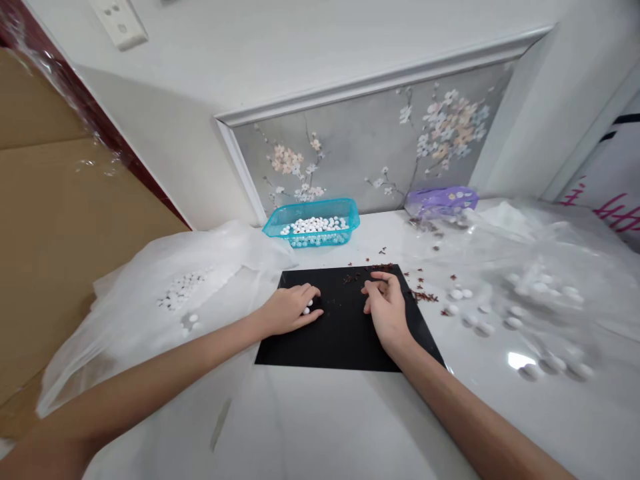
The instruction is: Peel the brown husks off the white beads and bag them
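A black mat (345,333) lies flat on the white table. My left hand (289,309) rests on the mat's left part, fingers curled around a few small white round pieces (309,307). On the mat's upper right my right hand (385,307) has its fingers bent inward in a loose pinch; what they hold, if anything, is hidden. Small dark red bits (423,295) are scattered on the mat's far edge and on the table beside it.
A turquoise basket (313,225) with several white pieces stands at the back. A purple basket (440,201) lies at the back right. Clear plastic bags (540,293) with white pieces cover the right side; another plastic bag (170,300) covers the left. Cardboard (55,220) stands at left.
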{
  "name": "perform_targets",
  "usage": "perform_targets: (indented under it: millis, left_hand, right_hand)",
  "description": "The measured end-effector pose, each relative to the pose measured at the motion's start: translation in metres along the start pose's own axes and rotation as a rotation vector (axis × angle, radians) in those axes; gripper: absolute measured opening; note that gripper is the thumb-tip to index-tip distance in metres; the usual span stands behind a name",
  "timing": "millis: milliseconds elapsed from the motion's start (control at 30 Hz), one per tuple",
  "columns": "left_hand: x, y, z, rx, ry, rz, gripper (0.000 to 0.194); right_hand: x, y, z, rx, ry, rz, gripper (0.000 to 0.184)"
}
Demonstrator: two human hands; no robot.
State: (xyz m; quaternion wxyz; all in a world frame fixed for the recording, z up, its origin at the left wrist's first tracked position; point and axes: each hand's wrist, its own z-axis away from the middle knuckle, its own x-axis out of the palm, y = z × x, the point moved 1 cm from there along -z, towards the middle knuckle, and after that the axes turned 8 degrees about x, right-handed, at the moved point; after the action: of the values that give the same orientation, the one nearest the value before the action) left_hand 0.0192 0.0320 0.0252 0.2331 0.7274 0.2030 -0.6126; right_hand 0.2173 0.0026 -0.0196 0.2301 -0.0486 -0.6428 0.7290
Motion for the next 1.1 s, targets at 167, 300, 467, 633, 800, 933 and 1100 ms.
perform_targets:
  millis: [167, 300, 467, 633, 800, 933, 1100]
  left_hand:
    - [0.012, -0.007, -0.001, 0.008, 0.018, 0.013, 0.018]
    - [0.002, -0.014, -0.01, 0.06, 0.085, 0.026, 0.016]
    - [-0.041, -0.033, -0.041, -0.013, 0.41, -0.047, 0.025]
    - [-0.093, -0.066, -0.102, -0.327, 1.076, -0.13, 0.036]
    - [-0.09, -0.097, -0.138, -0.379, 0.55, -0.161, 0.02]
    - [-0.083, -0.102, -0.112, -0.393, 0.488, -0.199, 0.02]
    - [-0.081, -0.087, -0.032, -0.346, 0.347, -0.291, 0.032]
  right_hand:
    - [-0.002, -0.002, 0.002, 0.016, 0.017, 0.009, 0.025]
    - [-0.001, -0.003, 0.002, 0.025, 0.018, 0.023, 0.024]
    - [-0.001, -0.003, 0.002, 0.009, 0.016, 0.037, 0.022]
    - [0.0, -0.001, 0.001, 0.01, 0.024, 0.031, 0.024]
    - [-0.001, -0.001, 0.0, -0.003, -0.001, 0.029, 0.025]
    - [-0.001, -0.003, 0.001, 0.011, 0.002, 0.028, 0.023]
    - [-0.001, -0.002, 0.003, 0.008, 0.016, 0.037, 0.022]
